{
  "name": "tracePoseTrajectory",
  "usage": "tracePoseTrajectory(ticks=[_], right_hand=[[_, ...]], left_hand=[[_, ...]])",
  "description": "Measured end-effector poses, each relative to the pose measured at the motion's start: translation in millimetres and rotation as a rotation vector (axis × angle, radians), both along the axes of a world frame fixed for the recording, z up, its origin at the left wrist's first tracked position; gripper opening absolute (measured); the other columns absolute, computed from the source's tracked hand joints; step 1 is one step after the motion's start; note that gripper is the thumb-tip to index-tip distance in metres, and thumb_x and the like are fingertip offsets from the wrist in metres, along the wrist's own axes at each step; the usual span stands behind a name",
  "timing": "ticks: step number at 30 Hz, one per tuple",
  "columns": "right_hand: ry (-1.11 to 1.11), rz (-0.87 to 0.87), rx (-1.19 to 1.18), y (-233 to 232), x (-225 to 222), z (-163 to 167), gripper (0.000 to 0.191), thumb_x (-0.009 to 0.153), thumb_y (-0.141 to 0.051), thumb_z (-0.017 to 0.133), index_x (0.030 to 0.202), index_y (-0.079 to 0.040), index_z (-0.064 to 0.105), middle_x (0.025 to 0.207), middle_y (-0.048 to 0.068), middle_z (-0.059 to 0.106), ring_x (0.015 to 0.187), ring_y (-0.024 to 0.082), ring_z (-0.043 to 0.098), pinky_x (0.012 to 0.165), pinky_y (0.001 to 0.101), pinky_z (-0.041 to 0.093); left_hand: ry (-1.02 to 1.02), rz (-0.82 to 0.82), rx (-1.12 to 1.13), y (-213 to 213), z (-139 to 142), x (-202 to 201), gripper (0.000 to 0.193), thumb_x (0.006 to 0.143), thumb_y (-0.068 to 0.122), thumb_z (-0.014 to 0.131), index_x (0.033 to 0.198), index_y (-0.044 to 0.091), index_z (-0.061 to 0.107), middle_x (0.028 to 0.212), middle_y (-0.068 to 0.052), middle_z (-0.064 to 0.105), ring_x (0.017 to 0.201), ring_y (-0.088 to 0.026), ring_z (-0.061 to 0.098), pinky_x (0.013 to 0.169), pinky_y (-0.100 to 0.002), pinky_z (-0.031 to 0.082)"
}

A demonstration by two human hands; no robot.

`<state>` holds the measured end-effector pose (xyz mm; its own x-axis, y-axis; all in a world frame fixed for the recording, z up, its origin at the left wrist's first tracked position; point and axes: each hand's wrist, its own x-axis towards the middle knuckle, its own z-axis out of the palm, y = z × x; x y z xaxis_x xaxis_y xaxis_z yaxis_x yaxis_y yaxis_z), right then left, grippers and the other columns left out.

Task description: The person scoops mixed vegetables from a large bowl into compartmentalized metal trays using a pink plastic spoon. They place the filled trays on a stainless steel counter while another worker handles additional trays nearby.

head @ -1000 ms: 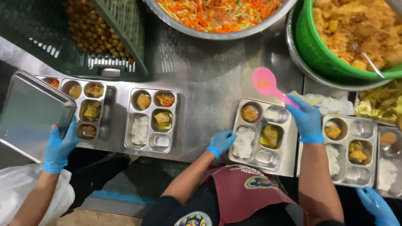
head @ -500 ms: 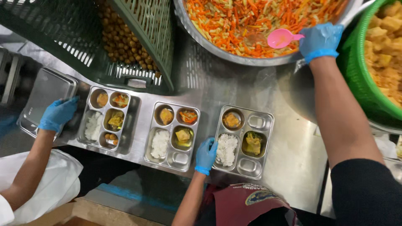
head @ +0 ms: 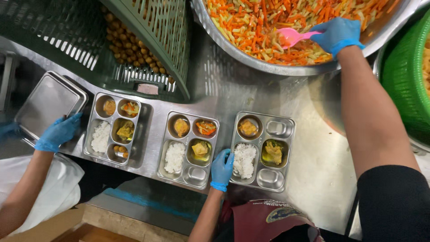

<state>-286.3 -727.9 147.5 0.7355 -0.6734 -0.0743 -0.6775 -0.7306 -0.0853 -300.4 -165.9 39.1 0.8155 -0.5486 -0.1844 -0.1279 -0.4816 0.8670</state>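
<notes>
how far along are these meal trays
Done: the left tray has every compartment filled, and a co-worker's hand holds a lid beside it. In hand: the right hand dips a pink spoon into the carrot salad bowl; the left hand rests at the right tray. Left: that tray lacks salad and its small corner item; the middle tray lacks only the corner item.

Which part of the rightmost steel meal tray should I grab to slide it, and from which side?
Grip the rightmost steel tray by its raised near-left rim beside the rice, where the left hand already rests. Come from the near edge: the far side is crowded by the big vegetable bowl, where the right hand holds the pink spoon.
</notes>
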Motion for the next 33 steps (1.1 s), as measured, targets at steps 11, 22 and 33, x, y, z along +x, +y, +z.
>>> tracePoseTrajectory(ticks=[11,22,33], right_hand=[[-0.357,-0.095,0.413,19.4,-42.8,45.7,0.039,0.088,-0.040,0.084,0.123,-0.022,0.079,0.098,0.010,0.076,0.084,0.023,0.068,0.082,0.0386,0.053],[-0.539,-0.038,0.534,60.3,-93.2,83.4,0.038,0.091,-0.028,0.084,0.124,-0.011,0.077,0.097,0.006,0.075,0.083,0.009,0.062,0.081,0.0308,0.052],[-0.208,0.274,0.200,186.4,-225.3,68.8,0.034,0.092,-0.042,0.077,0.121,-0.024,0.080,0.105,0.011,0.075,0.091,0.032,0.069,0.086,0.0458,0.054]], left_hand=[[0.005,-0.010,-0.021,8.0,8.6,-7.0,0.025,0.096,0.024,0.065,0.110,0.004,0.070,0.097,-0.018,0.073,0.083,-0.031,0.073,0.075,-0.040,0.056],[-0.001,0.022,-0.042,19.1,0.8,-20.7,0.027,0.095,0.026,0.066,0.109,0.004,0.071,0.093,-0.018,0.073,0.079,-0.030,0.072,0.073,-0.039,0.056],[-0.083,0.000,-0.099,44.6,-18.3,-49.0,0.030,0.098,0.026,0.064,0.116,0.002,0.068,0.099,-0.020,0.072,0.084,-0.032,0.071,0.078,-0.040,0.055]])
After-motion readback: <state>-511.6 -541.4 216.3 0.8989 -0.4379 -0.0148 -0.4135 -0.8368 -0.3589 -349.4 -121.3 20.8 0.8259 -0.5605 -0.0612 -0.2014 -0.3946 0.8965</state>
